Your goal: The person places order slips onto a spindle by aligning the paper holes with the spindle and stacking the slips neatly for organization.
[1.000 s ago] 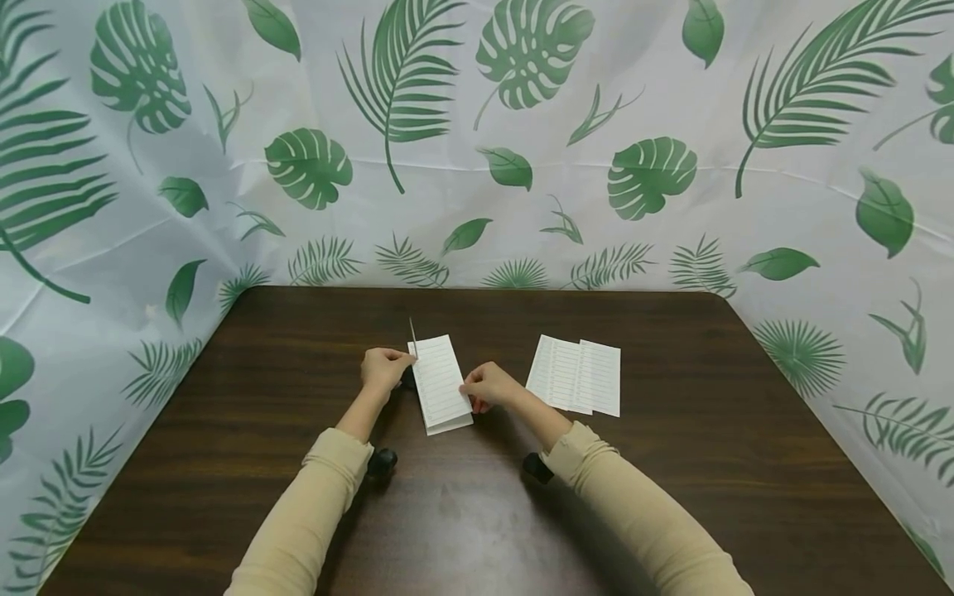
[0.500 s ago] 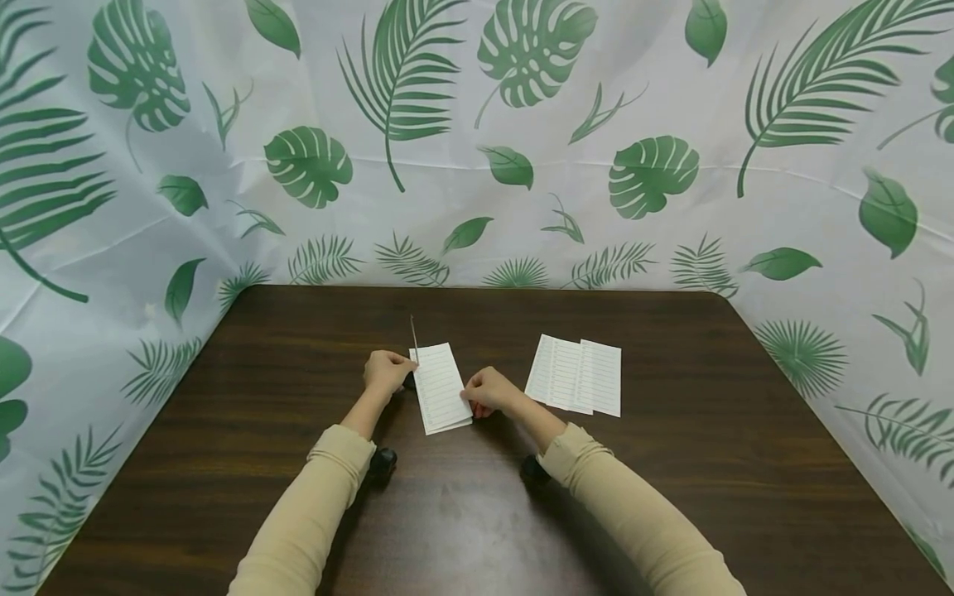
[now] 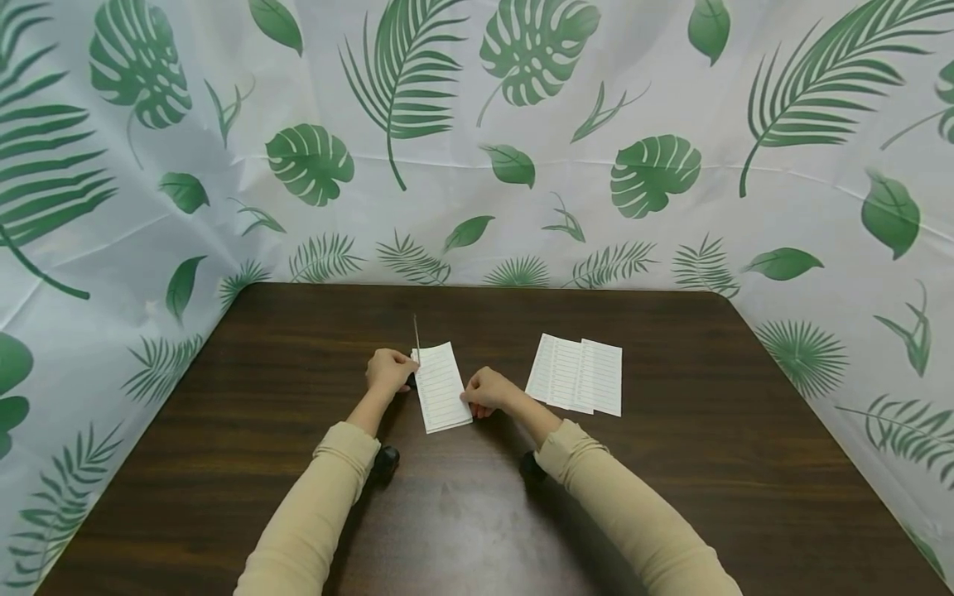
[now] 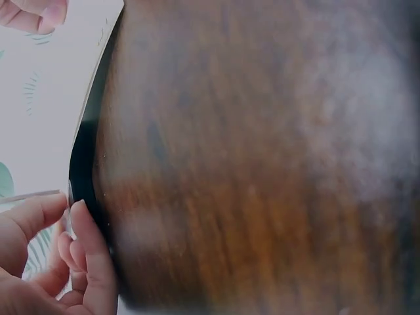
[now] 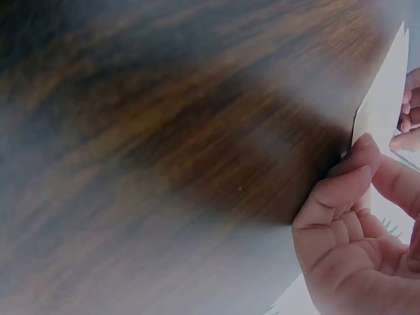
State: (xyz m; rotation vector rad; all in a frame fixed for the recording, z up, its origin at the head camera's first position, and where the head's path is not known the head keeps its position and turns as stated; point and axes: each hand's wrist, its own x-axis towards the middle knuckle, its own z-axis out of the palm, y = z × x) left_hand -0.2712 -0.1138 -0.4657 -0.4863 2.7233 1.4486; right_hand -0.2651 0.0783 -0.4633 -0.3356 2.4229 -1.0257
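Observation:
A few narrow white sheets of paper (image 3: 444,391) with printed lines stand tilted between the two hands, left of the table's middle. My left hand (image 3: 389,371) pinches their upper left edge between thumb and fingers. From those fingertips a thin stick-like piece (image 3: 416,338) points away; the left wrist view shows this thin piece (image 4: 29,195) beside the thumb and fingers. On the other side, my right hand (image 3: 489,392) pinches the sheets' lower right edge. In the right wrist view, thumb and finger of this hand (image 5: 354,230) meet on the paper edge (image 5: 384,92).
Several similar printed sheets (image 3: 574,374) lie overlapping on the dark wooden table (image 3: 671,497), to the right of the right hand. Black rounded objects (image 3: 385,463) show beside both forearms. A leaf-patterned white curtain (image 3: 447,207) hangs behind the table.
The gap between the sheets' lower edges has closed, and their top edge has come down slightly. The left hand has shifted a little right; both hands keep their pinch.

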